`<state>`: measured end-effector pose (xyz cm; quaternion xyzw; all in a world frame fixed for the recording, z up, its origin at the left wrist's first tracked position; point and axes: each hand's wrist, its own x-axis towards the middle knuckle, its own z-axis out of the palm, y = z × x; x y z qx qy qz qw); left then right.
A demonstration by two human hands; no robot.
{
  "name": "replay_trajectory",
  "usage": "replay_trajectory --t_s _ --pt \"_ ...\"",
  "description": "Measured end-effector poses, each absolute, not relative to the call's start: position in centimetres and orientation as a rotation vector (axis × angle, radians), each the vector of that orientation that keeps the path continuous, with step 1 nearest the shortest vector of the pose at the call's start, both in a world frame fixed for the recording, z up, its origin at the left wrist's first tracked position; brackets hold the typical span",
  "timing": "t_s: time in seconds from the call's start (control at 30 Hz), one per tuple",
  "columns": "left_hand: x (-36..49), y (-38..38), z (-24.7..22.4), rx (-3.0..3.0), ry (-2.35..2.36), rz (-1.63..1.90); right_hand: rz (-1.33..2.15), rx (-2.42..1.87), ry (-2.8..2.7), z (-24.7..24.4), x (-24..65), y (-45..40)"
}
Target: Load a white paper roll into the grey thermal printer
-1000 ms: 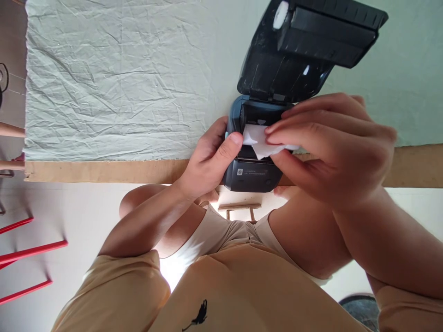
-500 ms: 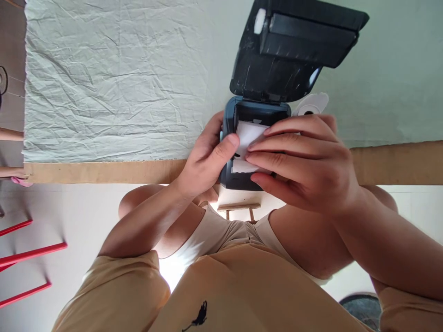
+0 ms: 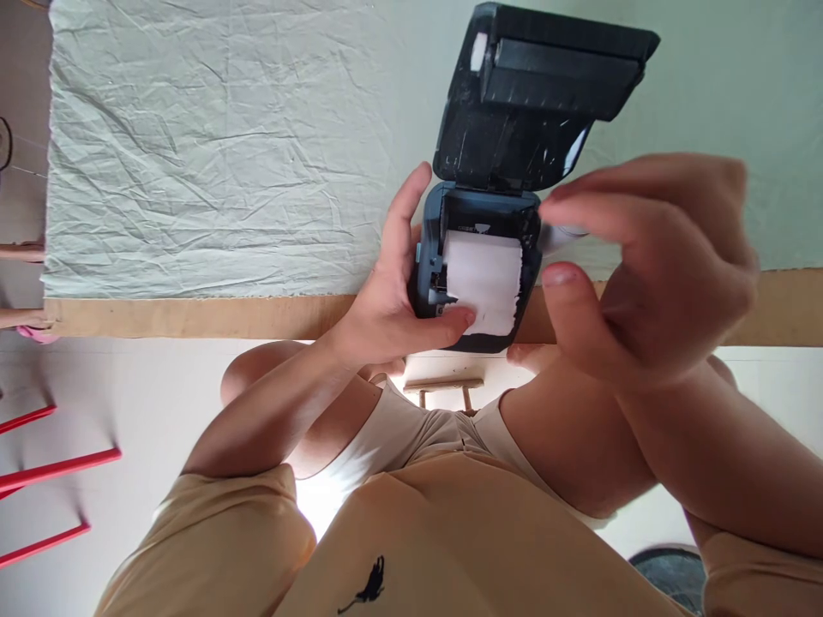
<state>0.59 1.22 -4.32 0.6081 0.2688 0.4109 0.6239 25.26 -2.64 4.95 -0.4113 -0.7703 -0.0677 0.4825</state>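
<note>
A small portable label printer (image 3: 432,224) stands at the table's front edge with its black lid (image 3: 501,137) swung up and back. Inside its bay lies a roll of white paper (image 3: 485,270), the torn end toward me. My left hand (image 3: 392,300) grips the printer's left side, thumb pressed on the paper's loose end. Just right of the printer, my right hand (image 3: 662,266) is held up, somewhat blurred, thumb and forefinger apart with nothing visible between them. Its fingertips are close to the printer's right rim; I cannot tell whether they touch it.
Behind my right hand a white roll (image 3: 566,236) is mostly hidden. A wrinkled pale green cloth (image 3: 219,154) covers the table, whose wooden edge (image 3: 193,319) faces me. Red bars (image 3: 61,467) are on the floor at left, and a dark round object (image 3: 672,570) is at lower right.
My right hand has come off the paper and moved right, uncovering the roll in the bay. My left thumb has shifted from the printer's left rim down onto the paper end.
</note>
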Motion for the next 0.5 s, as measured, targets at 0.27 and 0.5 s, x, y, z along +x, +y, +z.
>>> replay_trajectory --t_s 0.27,0.5 --pt "0.8 1.5 -4.4 1.371 0.581 0.904 -0.020 -0.878 -1.941 3.5 27.5 -0.9" --pt "0.2 1.3 -3.2 1.325 0.650 0.914 0.021 -1.078 -1.834 3.0 27.4 -2.0"
